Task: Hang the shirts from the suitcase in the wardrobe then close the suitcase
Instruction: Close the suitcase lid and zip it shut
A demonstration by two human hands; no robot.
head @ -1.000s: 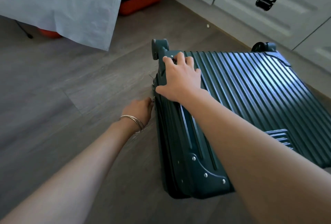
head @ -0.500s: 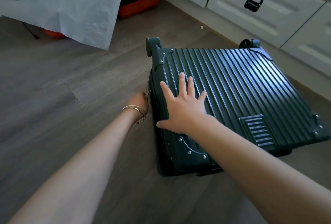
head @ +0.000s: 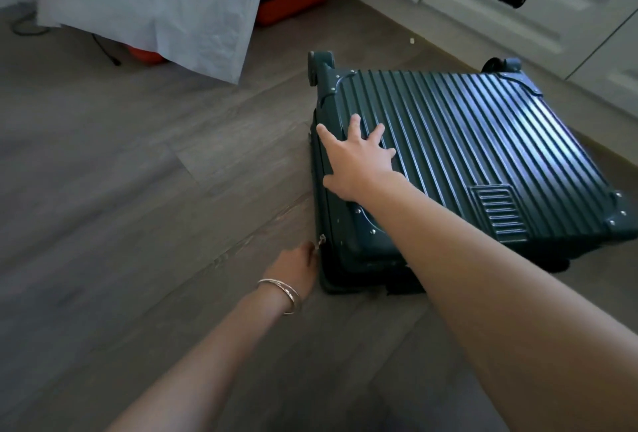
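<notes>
Suitcase (head: 466, 155) lies shut on the floor (head: 138, 207), right hand (head: 359, 159) pressing flat with fingers spread while left hand (head: 300, 264) pinches the zipper pull (head: 321, 242); if the pressure eases, the zip may jam at the corner.

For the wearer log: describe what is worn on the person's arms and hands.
Both forearms are bare, with no sleeves in view and no gloves. The left wrist carries thin metal bangles, silver-toned, looking like two or three slim rings stacked together just behind the left hand. The right hand and its wrist show no watch, bracelet or ring that can be made out.
</notes>
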